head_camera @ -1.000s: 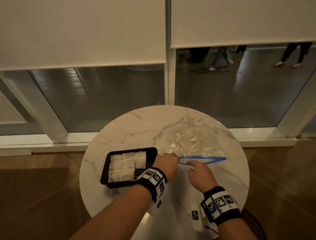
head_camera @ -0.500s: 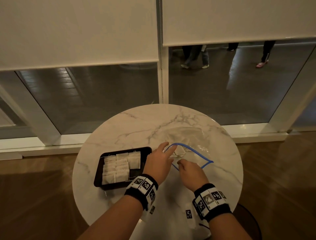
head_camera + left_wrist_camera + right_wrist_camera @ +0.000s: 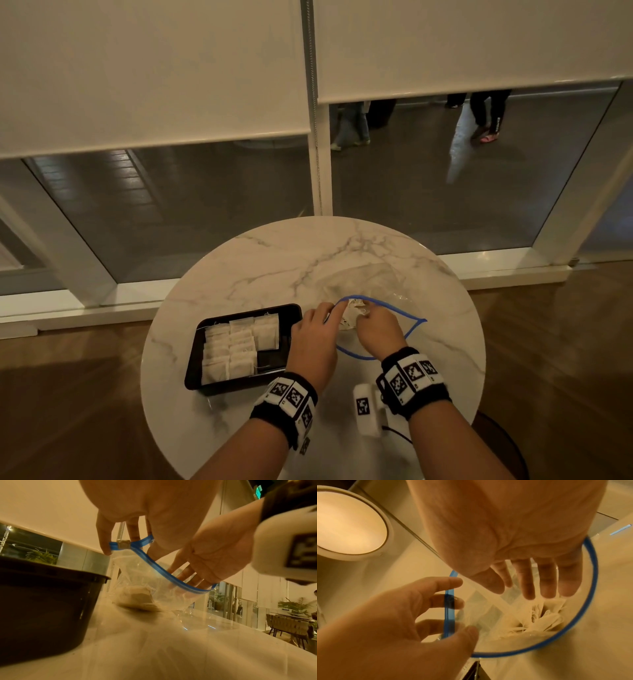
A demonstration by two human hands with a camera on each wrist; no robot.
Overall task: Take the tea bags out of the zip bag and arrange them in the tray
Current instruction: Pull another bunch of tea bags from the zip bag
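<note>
Beside tray [image 3: 194,359], left hand [image 3: 313,342] pinches zip bag [image 3: 383,291]; right hand [image 3: 378,329] reaches inside, fingers straight.

The zip bag [image 3: 370,294] mouth gapes wide; only the tray [image 3: 239,385] crowds the table's [image 3: 274,260] left side.

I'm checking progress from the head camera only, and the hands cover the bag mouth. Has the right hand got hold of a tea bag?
Observer: No. The right wrist view shows the right hand with straight fingers inside the zip bag, holding nothing.
Operator: Any tea bags left in there?
Observer: Yes, several tea bags lie bunched at the bottom, just past the fingertips.
Operator: What keeps the mouth open?
Observer: The left hand pinches the blue rim beside the slider.
</note>
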